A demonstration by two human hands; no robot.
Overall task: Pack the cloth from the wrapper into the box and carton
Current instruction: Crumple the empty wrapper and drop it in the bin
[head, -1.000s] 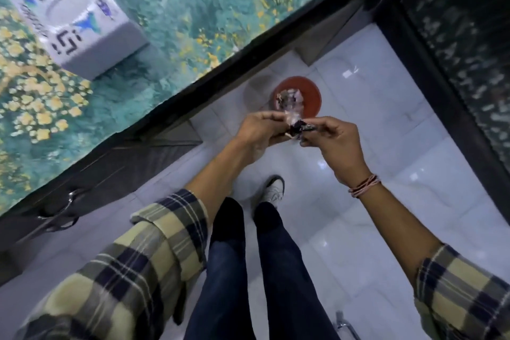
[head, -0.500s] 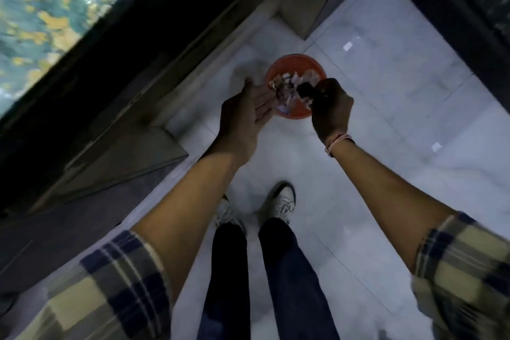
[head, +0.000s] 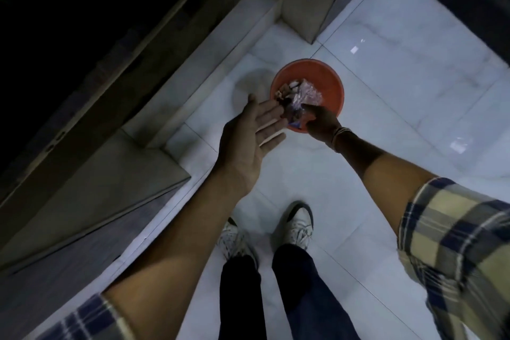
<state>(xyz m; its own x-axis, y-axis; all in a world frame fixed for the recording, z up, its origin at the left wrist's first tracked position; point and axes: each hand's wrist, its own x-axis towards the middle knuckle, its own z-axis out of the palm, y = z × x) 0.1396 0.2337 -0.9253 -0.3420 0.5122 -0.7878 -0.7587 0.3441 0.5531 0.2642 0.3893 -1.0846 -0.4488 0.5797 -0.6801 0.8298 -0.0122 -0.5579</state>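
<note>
A crumpled clear wrapper [head: 307, 92] with a dark printed end lies in the orange bin [head: 332, 74] on the white floor, among other scraps. My right hand [head: 321, 123] reaches over the bin's near rim, and its fingertips pinch the wrapper's near end. My left hand [head: 248, 143] hovers just left of the bin, palm up, fingers straight, holding nothing. No cloth, box or carton is in view.
A dark cabinet [head: 91, 107] and its pale plinth [head: 209, 63] run along the left, with a corner post [head: 306, 0] behind the bin. My two white shoes [head: 299, 226] stand on the tiled floor [head: 400, 96] below the hands.
My view dropped from the patterned tabletop to the floor. Both hands carried the wrapper down to the bin; my left hand let go and opened, and my right hand lowered it in.
</note>
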